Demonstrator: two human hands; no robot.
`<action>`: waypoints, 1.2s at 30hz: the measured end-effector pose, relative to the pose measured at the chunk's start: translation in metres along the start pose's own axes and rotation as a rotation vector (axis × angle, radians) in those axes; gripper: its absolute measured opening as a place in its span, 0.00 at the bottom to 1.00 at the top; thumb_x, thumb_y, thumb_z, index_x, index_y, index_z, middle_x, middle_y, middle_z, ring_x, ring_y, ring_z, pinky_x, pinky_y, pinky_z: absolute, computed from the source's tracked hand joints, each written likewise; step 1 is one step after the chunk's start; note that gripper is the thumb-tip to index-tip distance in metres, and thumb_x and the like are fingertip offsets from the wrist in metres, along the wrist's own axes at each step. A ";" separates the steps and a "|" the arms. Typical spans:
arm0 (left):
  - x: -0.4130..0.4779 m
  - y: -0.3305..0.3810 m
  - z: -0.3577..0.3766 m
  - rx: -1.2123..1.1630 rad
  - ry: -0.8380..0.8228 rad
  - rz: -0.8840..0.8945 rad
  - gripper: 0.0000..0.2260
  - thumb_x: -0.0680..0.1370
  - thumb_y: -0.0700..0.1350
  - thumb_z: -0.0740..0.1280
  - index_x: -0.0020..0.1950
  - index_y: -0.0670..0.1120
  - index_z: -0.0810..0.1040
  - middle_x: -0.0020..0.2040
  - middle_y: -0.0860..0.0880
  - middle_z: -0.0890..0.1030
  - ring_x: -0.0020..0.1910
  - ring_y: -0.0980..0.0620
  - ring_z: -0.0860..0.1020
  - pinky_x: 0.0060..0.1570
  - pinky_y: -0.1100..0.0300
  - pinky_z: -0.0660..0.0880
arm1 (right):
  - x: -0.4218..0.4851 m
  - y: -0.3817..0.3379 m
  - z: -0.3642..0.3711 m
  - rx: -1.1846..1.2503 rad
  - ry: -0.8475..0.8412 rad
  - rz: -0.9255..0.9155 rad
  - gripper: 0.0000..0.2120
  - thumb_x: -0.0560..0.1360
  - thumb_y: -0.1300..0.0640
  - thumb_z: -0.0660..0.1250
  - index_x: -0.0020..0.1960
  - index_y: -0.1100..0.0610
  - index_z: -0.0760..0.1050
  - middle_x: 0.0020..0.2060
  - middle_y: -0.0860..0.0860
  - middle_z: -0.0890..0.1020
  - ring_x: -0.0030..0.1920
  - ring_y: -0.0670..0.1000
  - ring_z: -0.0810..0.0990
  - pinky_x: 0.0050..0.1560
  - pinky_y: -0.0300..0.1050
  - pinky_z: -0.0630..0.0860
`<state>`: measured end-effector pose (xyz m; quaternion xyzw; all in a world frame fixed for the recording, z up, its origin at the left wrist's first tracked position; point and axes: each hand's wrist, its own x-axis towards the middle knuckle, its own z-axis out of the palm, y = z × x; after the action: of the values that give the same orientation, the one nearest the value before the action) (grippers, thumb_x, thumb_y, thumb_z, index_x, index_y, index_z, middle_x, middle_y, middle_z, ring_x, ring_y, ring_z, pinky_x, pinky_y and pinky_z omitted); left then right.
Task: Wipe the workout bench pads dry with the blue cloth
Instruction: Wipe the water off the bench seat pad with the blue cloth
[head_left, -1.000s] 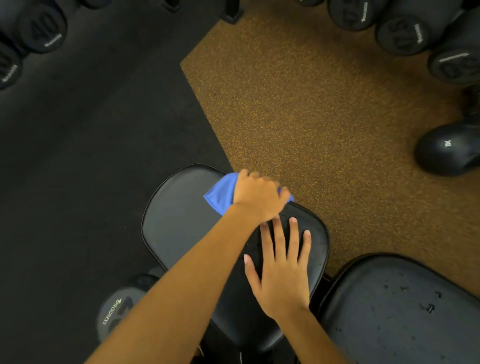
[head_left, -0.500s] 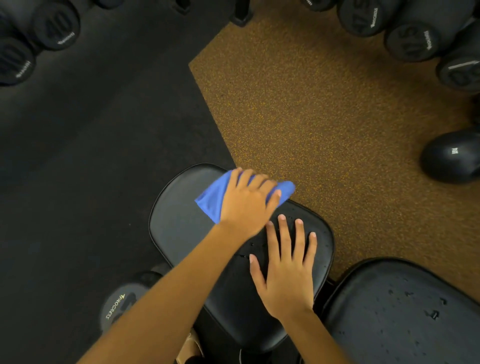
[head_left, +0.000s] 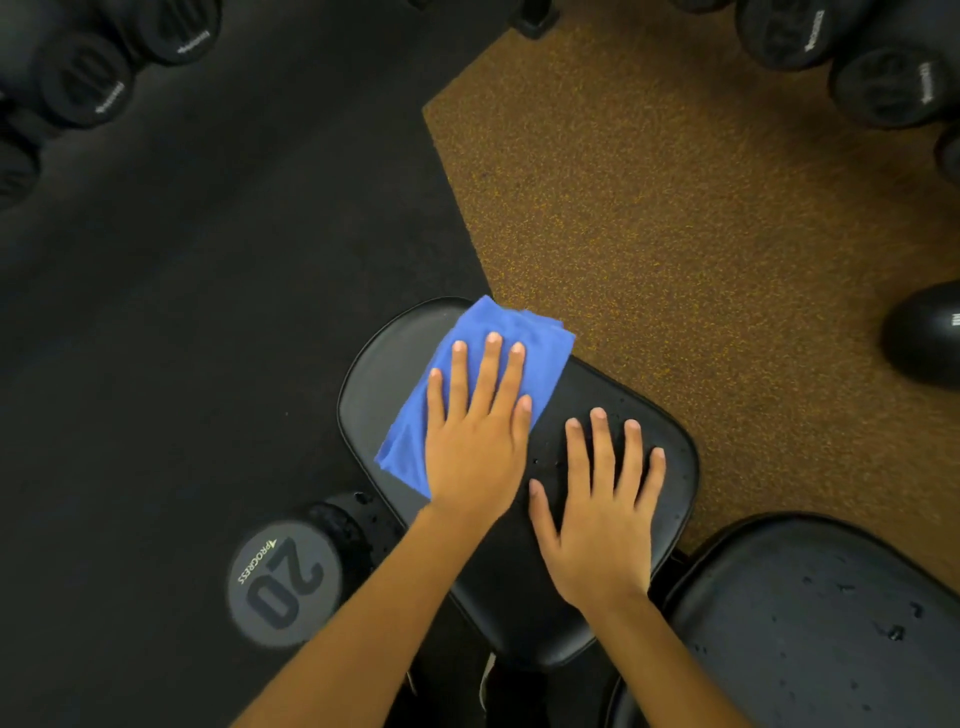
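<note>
A black seat pad (head_left: 524, 582) of the workout bench lies below me, with water drops near its middle. The folded blue cloth (head_left: 498, 332) is spread over the pad's far left part. My left hand (head_left: 475, 431) presses flat on the cloth with straight fingers. Beside it, my right hand (head_left: 602, 512) rests flat on the bare pad, fingers spread. A second, larger black pad (head_left: 815, 623) at the lower right carries scattered water drops.
A dumbbell marked 20 (head_left: 283, 587) lies on the black floor mat left of the seat pad. More dumbbells (head_left: 88, 83) sit at the top left, others (head_left: 883, 78) at the top right, and one (head_left: 924, 335) at the right edge. Brown speckled flooring (head_left: 675, 234) stretches beyond the pad.
My left hand has gone from bunching the cloth at the pad's far edge to pressing flat on it, fingers straight, the cloth now spread wider. My right hand has stayed flat on the pad.
</note>
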<state>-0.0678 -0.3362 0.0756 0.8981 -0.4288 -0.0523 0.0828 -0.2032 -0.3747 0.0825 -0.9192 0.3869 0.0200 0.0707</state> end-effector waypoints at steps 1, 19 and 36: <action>-0.010 0.000 0.000 0.003 -0.015 0.039 0.22 0.83 0.52 0.47 0.76 0.49 0.58 0.76 0.48 0.59 0.75 0.43 0.54 0.71 0.45 0.54 | 0.000 0.000 0.000 -0.001 -0.003 -0.001 0.32 0.77 0.42 0.52 0.74 0.60 0.61 0.74 0.60 0.63 0.74 0.66 0.57 0.71 0.67 0.53; -0.082 -0.016 -0.004 0.008 -0.002 0.005 0.22 0.83 0.54 0.46 0.76 0.50 0.58 0.76 0.49 0.58 0.76 0.44 0.54 0.71 0.44 0.56 | -0.001 0.000 0.001 -0.045 -0.005 -0.003 0.32 0.78 0.42 0.50 0.75 0.61 0.61 0.75 0.61 0.61 0.75 0.66 0.55 0.72 0.68 0.52; -0.104 -0.024 0.005 -0.160 0.072 -0.214 0.22 0.82 0.55 0.48 0.76 0.52 0.56 0.77 0.49 0.54 0.76 0.46 0.49 0.73 0.46 0.48 | -0.001 -0.001 0.003 -0.070 0.029 -0.001 0.32 0.78 0.42 0.50 0.75 0.60 0.59 0.75 0.60 0.60 0.75 0.66 0.55 0.72 0.67 0.51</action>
<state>-0.1160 -0.2409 0.0683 0.9305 -0.3219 -0.0624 0.1634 -0.2031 -0.3729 0.0793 -0.9215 0.3866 0.0200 0.0328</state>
